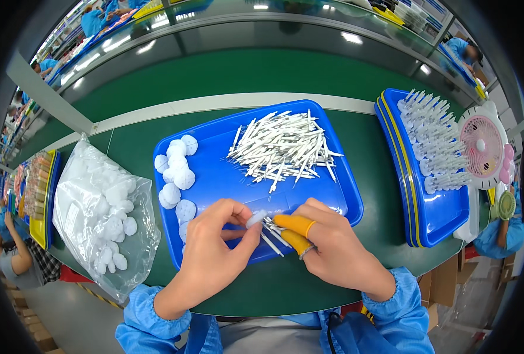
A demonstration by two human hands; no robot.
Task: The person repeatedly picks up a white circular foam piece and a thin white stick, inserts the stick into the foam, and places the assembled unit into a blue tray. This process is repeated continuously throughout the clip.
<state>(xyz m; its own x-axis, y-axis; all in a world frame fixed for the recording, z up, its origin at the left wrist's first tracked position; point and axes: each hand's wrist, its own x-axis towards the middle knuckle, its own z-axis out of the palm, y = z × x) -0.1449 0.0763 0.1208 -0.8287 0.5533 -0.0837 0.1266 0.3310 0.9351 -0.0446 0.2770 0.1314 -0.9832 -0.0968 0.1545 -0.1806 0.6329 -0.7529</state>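
My left hand (217,245) pinches a small white round piece (256,219) between thumb and fingertips, over the near edge of a blue tray (214,177). Right beside it, my right hand (332,242), with yellow finger covers on thumb and forefinger, grips several thin white sticks (272,243). Their tips meet the round piece; whether any is inserted is hidden by my fingers. A heap of white sticks with greyish thin ends (285,147) lies in the tray's far right part. Along its left side sit several white round pieces (176,168).
At left lies a clear plastic bag (105,200) of white round pieces. Stacked blue and yellow trays (444,218) stand at right, the top one bearing rows of assembled pieces (433,141) with upright sticks. Beside them is a pink-and-white fan (481,144). Other people work farther off.
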